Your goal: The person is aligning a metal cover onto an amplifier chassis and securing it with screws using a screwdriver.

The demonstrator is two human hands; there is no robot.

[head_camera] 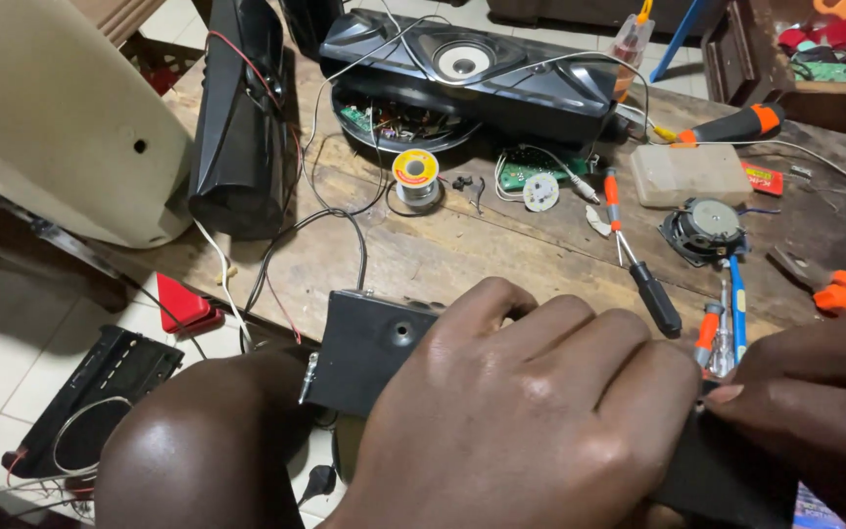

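Note:
My left hand [531,411] lies curled over a flat black box [369,353] at the near edge of the wooden table [423,255] and grips it from above. The box has a small round hole in its face and a metal bracket at its left corner. My right hand [820,392] comes in from the right, its fingertip touching the box's right end beside my left knuckles. Whether it holds anything is hidden. My knee [203,441] sits below the box on the left.
On the table lie an opened black speaker unit [472,73] with exposed wiring, a solder spool [415,174], a black-handled screwdriver [643,264], small orange and blue tools [722,328], a loose speaker driver [705,227] and a clear plastic box [689,174]. A black panel [90,387] lies on the floor.

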